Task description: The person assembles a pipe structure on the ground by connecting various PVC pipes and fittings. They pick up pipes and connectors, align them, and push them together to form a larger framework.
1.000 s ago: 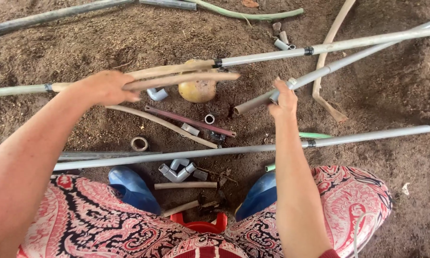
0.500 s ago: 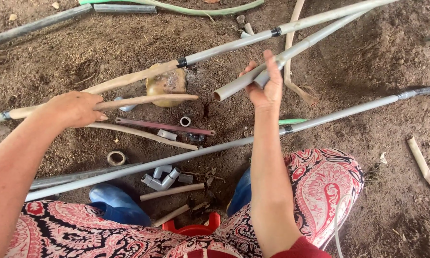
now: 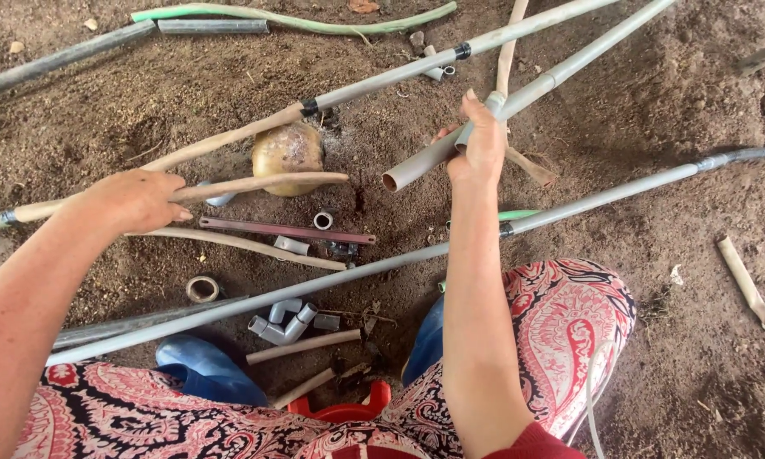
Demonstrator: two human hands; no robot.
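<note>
Head view: right hand point(image 3: 482, 144) grips a lifted grey pipe point(image 3: 518, 98), left hand point(image 3: 132, 200) clutches a tan stick point(image 3: 263, 183); apparently pipe fitting, aligning their ends comes next.

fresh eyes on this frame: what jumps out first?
The two hands, raised over bare dirt: the right hand grips a grey pipe near its open end, at centre, and the left hand holds a tan pipe at left. Between them a round yellowish jug lies on the soil. Below, a long grey pipe runs across above red patterned trousers and blue boots.
</note>
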